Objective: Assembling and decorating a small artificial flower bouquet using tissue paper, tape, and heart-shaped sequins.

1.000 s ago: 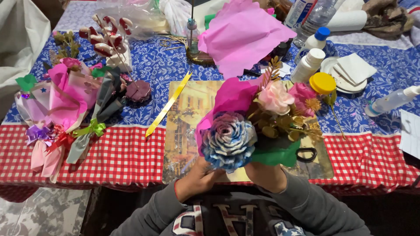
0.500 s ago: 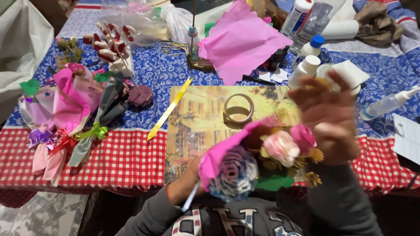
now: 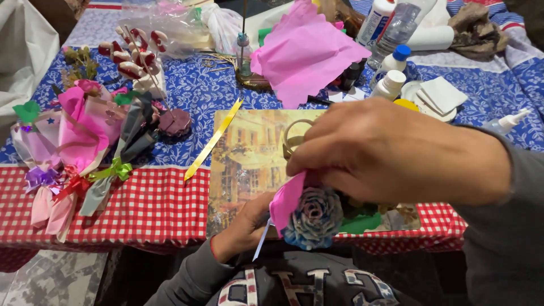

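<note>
My right hand (image 3: pixel 391 153) is raised close to the camera and lies over the top of a paper flower bouquet, fingers pinching its pink tissue wrap (image 3: pixel 286 201). A blue-grey paper rose (image 3: pixel 314 218) and a bit of green leaf (image 3: pixel 362 224) show beneath the hand; the other flowers are hidden. My left hand (image 3: pixel 241 229) grips the bouquet from below at the table's near edge, with a thin white stem (image 3: pixel 260 242) sticking out beside it. The bouquet hangs over a picture-printed board (image 3: pixel 243 164).
Finished wrapped bouquets with ribbon bows (image 3: pixel 73 153) lie at the left. A yellow ribbon strip (image 3: pixel 212 141), a roll of tape (image 3: pixel 292 139), a pink tissue sheet (image 3: pixel 306 51), glue bottles (image 3: pixel 391 82) and white pads (image 3: pixel 439 96) sit on the blue floral and red checked cloth.
The bouquet came down toward my lap and tipped toward me. My right hand rose from under it to cover its top, hiding the pink flowers.
</note>
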